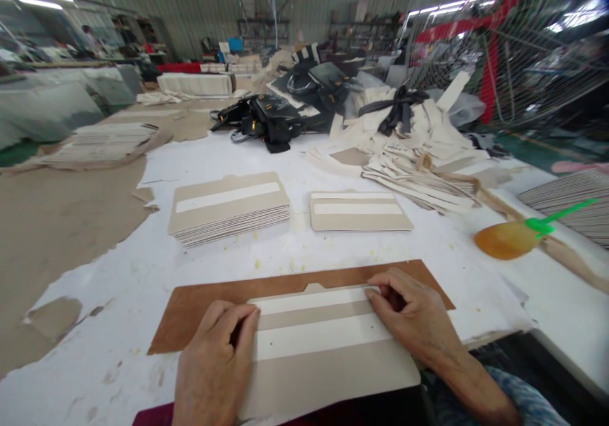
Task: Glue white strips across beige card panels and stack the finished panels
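In the head view we see both hands pressed down on a beige panel (pixel 314 350) at the bottom centre of the frame. The panel carries two white strips (pixel 323 340) running across it and lies on a brown board (pixel 200 305), which rests on the white table (pixel 295 242). Our left hand (pixel 216 362) sits at the panel's left end, fingers curled and knuckles up, fingertips on the strips; it grips nothing, only presses. Our right hand (pixel 412 321) does the same at the right end, fingers bent, tips on the upper strip's end, nothing clasped.

Above, mid-frame, lie a thick stack (pixel 228 207) of like panels left of centre and a thinner stack (pixel 359 212) just right of it. At the right edge an orange glue bottle (pixel 507 239) with a green tip lies on its side. Further up, black bags (pixel 266 118) and a heap of cream pieces (pixel 419 150) crowd the table.
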### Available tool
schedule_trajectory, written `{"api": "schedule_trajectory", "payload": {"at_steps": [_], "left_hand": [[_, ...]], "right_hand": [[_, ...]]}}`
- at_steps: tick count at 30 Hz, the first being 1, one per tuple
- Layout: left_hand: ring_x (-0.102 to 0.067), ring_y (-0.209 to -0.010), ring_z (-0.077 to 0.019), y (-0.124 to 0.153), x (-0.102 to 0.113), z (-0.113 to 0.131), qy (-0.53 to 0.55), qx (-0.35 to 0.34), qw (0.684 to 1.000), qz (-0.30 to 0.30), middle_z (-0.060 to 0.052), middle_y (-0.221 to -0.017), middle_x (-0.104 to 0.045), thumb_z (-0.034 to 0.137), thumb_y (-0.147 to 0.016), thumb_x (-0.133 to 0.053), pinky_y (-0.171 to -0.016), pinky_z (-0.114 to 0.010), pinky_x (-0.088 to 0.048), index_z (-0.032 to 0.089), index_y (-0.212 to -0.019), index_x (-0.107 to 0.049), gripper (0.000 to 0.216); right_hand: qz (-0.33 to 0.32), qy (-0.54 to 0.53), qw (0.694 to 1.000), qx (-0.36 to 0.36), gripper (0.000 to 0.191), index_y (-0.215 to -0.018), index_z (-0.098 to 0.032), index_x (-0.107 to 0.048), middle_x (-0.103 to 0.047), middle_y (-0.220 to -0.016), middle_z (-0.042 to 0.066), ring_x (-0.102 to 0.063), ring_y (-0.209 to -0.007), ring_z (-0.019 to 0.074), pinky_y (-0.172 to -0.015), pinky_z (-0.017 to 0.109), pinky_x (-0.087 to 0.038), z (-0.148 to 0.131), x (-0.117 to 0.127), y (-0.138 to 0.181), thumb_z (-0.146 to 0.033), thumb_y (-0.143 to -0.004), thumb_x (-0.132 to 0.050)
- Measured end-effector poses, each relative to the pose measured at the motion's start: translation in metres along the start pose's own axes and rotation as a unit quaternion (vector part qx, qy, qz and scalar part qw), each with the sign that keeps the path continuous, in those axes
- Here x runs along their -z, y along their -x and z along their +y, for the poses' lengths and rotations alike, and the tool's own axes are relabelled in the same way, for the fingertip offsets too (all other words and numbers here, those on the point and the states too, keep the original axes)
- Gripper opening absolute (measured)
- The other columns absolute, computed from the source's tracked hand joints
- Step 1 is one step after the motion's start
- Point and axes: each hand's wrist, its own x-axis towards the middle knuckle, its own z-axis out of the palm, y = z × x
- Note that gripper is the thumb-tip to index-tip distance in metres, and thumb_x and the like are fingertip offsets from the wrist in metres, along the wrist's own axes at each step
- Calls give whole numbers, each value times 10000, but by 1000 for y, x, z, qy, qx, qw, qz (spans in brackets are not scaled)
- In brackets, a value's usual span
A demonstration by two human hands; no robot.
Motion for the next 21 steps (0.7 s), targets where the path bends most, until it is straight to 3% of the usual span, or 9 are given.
{"api": "schedule_trajectory", "payload": {"at_steps": [6, 21], "left_hand": [[-734, -828, -165, 1, -1, -8, -19, -14, 1000, -14, 36, -909, -715, 450, -987, -566, -777, -291, -543, 303, -874, -754, 264], [-733, -828, -165, 1, -1, -15, -37, -29, 999, -23, 27, -921, -718, 460, -1002, -571, -766, -279, -555, 295, -888, -753, 270]], "right_hand": [[24, 23, 999, 20, 150, -800, -243, -659, -609, -721, -11, -566, -610, 159, -578, 301, -448, 1, -3, 0, -252, -946, -625], [9, 21, 1000, 15, 170, -779, -244, -609, -599, -752, -9, -554, -641, 170, -609, 318, -415, 6, -4, -1, -270, -944, -640]]}}
